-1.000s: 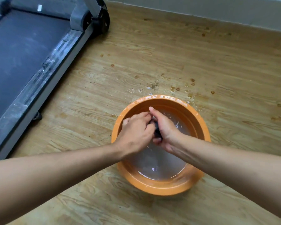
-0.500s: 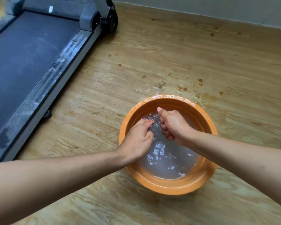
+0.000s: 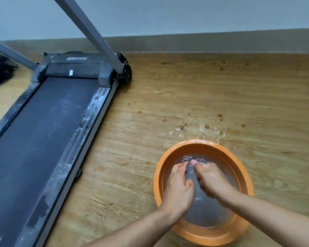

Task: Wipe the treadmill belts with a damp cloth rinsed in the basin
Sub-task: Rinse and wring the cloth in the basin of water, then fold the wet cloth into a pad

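Rinse | left hand (image 3: 179,186), right hand (image 3: 212,181) had dipped into orange basin (image 3: 212,236) | cloth gone from sight, grip undeterminable | treadmill belt (image 3: 39,131) wipe pending

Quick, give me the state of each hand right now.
Left hand: open, fingers stretched into the water in the basin, nothing seen in it.
Right hand: cannot be told; fingers curl under the palm, hiding any grip.

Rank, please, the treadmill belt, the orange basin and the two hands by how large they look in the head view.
1. The treadmill belt, largest even though the frame crops it.
2. The orange basin.
3. The left hand and right hand: they look alike, so I will not rank them.
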Demonstrator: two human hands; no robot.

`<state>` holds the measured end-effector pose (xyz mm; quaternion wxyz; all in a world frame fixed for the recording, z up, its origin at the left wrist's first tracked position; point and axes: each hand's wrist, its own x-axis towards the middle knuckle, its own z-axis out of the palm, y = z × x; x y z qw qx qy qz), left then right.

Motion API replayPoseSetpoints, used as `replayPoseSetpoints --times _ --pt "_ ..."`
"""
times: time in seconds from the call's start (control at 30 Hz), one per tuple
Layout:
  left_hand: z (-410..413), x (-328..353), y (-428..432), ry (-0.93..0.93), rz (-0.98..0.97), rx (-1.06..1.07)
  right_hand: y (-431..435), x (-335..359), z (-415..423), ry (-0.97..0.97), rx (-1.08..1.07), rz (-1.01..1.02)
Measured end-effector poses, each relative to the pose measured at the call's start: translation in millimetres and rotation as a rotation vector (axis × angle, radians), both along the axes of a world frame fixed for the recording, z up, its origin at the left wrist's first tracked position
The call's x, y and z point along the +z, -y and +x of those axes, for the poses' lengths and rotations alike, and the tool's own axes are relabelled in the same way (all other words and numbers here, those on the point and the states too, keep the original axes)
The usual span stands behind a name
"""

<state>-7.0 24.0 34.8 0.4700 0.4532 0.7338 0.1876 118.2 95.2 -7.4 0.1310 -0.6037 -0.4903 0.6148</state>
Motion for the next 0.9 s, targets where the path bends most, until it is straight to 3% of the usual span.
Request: replayPoseSetpoints --times 0.2,0.4,0.6,0.73,0.9 --pt "-4 119 14 -0.071 -0.039 0.018 -3 139 -9 0.055 0.119 -0.016" --pt "-6 220 45 -0.069 -0.105 0.196 5 233 -17 0.219 -0.085 -0.009" --pt "8 290 73 -0.030 -0.108 0.264 15 310 -23 0.006 -0.203 -0.103" --pt "10 365 89 -0.018 -0.092 0.314 32 406 -16 -0.076 -0.023 -0.137" --pt "-1 525 96 -0.007 0.037 0.265 77 575 -5 -0.129 0.144 -0.152"
